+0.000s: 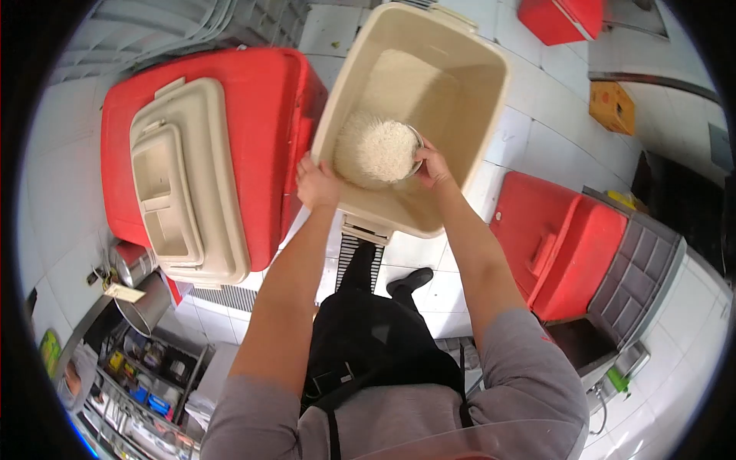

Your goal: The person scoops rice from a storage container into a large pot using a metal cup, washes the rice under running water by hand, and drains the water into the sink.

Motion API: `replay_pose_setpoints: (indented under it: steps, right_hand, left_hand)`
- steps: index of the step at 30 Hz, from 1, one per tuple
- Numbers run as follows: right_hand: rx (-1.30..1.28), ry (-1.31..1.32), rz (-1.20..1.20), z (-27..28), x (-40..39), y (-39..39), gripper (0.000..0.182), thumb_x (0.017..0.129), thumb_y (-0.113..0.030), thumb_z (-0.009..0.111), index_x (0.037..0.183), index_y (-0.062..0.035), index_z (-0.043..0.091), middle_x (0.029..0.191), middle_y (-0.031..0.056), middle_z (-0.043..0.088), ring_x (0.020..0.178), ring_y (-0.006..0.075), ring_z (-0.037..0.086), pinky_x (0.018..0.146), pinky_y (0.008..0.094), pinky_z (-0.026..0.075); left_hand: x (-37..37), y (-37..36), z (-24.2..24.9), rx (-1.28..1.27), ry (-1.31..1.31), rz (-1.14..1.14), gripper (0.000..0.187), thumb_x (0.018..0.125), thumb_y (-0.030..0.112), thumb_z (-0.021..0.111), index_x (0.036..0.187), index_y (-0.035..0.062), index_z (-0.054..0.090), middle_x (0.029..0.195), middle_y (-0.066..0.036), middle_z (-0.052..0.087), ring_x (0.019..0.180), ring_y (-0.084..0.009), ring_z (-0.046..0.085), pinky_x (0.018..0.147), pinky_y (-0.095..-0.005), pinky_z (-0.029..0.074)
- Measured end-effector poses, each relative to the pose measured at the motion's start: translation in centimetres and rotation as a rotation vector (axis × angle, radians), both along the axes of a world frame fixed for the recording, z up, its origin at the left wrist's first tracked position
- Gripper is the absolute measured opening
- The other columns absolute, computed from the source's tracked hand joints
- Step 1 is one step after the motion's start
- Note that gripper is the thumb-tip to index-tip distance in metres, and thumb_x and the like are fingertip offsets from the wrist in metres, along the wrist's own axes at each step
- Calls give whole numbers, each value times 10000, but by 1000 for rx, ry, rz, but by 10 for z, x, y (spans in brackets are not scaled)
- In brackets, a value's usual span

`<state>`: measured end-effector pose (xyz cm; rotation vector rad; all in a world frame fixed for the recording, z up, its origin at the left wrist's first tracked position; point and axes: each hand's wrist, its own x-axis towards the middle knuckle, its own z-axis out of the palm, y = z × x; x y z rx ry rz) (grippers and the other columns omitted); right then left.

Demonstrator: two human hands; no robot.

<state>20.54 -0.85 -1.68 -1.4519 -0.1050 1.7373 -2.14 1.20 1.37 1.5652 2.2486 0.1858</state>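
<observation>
Below me a large beige plastic bin [494, 77] stands without its lid, with white rice [356, 142] inside. My right hand [432, 165] reaches into the bin and grips the rim of a round metal bowl [418, 142], its thumb on the near side. The bowl is heaped with rice and tilts, and some grains seem to spill toward the left wall. My left hand [317, 184] is closed over the bin's left rim, near its lower corner. The bowl's underside is hidden.
A red cooler box [268, 84] stands close on the left, with a beige lid [218, 153] on top. Another red cooler [537, 230] is at the right. Metal pots [146, 303] and a cluttered shelf [146, 368] are lower left. A yellow crate [611, 107] sits upper right.
</observation>
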Motion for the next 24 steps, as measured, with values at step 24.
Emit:
replay_pose_setpoints:
  steps: [24]
  right_hand:
    - [561, -192, -1526, 425, 145, -633, 644, 599, -170, 445, 1211, -11, 319, 1191, 189, 404, 1073, 360, 434, 850, 576, 375]
  left_hand:
    - [-158, -222, 76, -437, 202, -726, 273, 811, 192, 428, 972, -3, 531, 976, -189, 546, 867, -337, 518, 732, -402, 426]
